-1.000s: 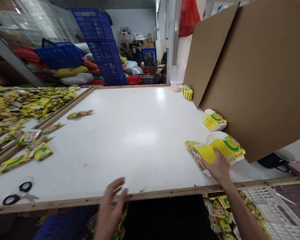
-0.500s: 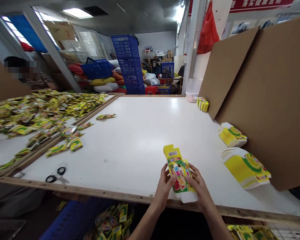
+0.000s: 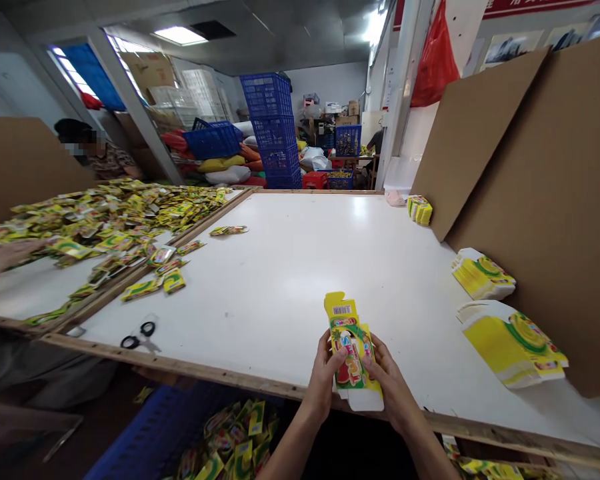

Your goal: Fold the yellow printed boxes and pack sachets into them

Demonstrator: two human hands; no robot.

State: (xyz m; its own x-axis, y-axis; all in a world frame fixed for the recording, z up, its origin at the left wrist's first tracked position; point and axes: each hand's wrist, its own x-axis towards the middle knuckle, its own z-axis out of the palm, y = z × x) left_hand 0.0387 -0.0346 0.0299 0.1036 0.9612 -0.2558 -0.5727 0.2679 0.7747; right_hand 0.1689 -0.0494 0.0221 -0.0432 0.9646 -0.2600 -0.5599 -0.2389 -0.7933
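A yellow and green printed carton (image 3: 350, 357) is held between my two hands over the front edge of the white table (image 3: 290, 280). Its barcode flap points away from me and a white flap hangs at the near end. My left hand (image 3: 325, 370) grips the left side, thumb on the printed face. Closed on the right side is my right hand (image 3: 387, 370), its thumb also on the print. Fingers behind the carton are hidden. To the right lie stacks of flat cartons, a large one (image 3: 515, 343) and a smaller one (image 3: 483, 273).
Black-handled scissors (image 3: 139, 335) and loose yellow packets (image 3: 174, 281) lie on the left. Beyond a wooden strip is a packet heap (image 3: 130, 213), with a co-worker's hand (image 3: 5, 257) beside it. Cardboard sheets (image 3: 545, 220) stand right. A blue crate (image 3: 145, 433) sits below the table edge.
The view has swung slightly left, so the scene sits further right. The carton is turned a little more upright, still in both hands. The co-worker's hand at far left shows more.
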